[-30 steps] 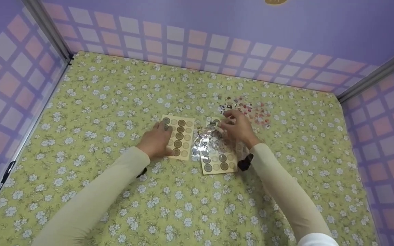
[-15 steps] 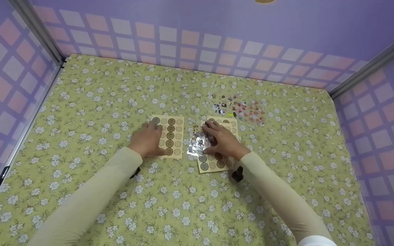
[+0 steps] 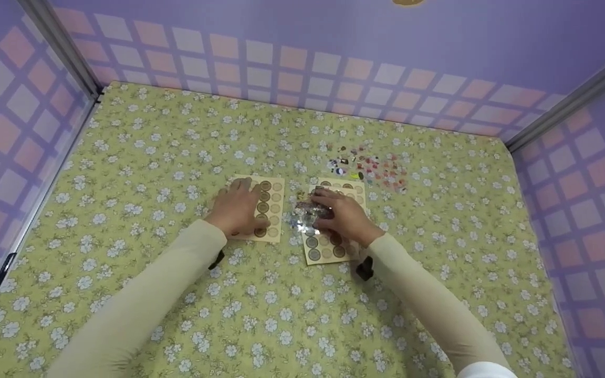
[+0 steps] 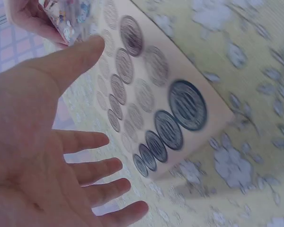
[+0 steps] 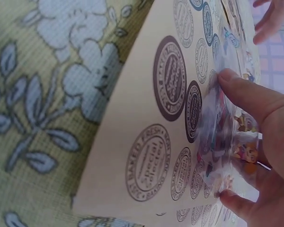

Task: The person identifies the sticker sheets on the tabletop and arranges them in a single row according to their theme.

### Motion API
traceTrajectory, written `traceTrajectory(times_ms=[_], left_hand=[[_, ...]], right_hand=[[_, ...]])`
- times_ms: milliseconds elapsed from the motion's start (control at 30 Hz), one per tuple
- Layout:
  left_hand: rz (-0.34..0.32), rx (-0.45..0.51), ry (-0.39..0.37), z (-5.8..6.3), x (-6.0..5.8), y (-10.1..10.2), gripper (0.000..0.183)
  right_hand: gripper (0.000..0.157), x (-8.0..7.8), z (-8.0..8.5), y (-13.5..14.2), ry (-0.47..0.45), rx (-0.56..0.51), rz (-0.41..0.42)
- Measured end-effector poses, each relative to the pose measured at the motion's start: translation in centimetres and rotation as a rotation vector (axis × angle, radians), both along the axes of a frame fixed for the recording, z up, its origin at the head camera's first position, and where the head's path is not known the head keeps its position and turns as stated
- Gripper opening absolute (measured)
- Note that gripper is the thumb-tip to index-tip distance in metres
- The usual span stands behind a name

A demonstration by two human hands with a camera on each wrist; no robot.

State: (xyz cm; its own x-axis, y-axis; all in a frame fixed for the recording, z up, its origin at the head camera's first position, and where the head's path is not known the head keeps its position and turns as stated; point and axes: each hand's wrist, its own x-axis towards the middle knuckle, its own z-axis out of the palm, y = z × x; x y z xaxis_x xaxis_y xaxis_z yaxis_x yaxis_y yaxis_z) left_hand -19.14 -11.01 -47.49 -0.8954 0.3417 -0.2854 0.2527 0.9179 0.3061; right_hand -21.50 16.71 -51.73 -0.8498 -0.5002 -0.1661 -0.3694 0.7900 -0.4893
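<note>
My left hand (image 3: pixel 237 207) is over the left part of a cream sheet of round seal stickers (image 3: pixel 276 210). In the left wrist view its fingers (image 4: pixel 92 194) are spread and fairly straight, holding nothing. To the right lies a second cream sticker sheet (image 3: pixel 314 255), printed with "baked fresh" seals. Above it, my right hand (image 3: pixel 345 216) holds a shiny clear sticker sheet (image 3: pixel 305 216) with small colourful figures. The right wrist view shows the thumb (image 5: pixel 253 97) and fingers gripping this crinkled clear plastic (image 5: pixel 215 137), which covers part of the seals.
Behind the right hand, another clear sheet with small pink and red stickers (image 3: pixel 378 168) lies on the flowered yellow cloth (image 3: pixel 260 315). Purple checked panels (image 3: pixel 302 58) enclose the back and sides.
The right hand has come down and left with the clear sticker sheet, uncovering the pink and dark stickers behind. The left hand has shifted slightly right over its cream sheet.
</note>
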Motion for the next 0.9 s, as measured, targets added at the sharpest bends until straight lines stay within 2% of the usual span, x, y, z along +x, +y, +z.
traceTrajectory(times_ms=[200,267,333,500,767,900], left_hand=[[-0.006,0.064,0.010,-0.4,-0.3,1.3,0.089],[-0.004,0.107,-0.005,-0.8,-0.4,1.7,0.086],[0.006,0.171,-0.052,-1.2,-0.7,2.0,0.081],[0.082,0.414,-0.203,-2.0,-1.4,2.8,0.064],[0.197,0.672,-0.303,-2.3,-1.7,3.6,0.057],[0.287,0.829,-0.389,-2.2,-1.7,4.0,0.058]], right_hand=[[0.056,0.2,0.4,0.1,0.020,-0.054,-0.009],[0.057,0.2,0.6,0.1,0.021,-0.075,-0.017],[0.057,0.3,0.8,0.1,0.030,-0.094,-0.015],[0.056,0.5,1.2,0.1,0.076,-0.138,0.010],[0.056,0.9,1.5,0.0,0.121,-0.140,0.016],[0.057,1.1,1.6,0.0,0.164,-0.158,0.025]])
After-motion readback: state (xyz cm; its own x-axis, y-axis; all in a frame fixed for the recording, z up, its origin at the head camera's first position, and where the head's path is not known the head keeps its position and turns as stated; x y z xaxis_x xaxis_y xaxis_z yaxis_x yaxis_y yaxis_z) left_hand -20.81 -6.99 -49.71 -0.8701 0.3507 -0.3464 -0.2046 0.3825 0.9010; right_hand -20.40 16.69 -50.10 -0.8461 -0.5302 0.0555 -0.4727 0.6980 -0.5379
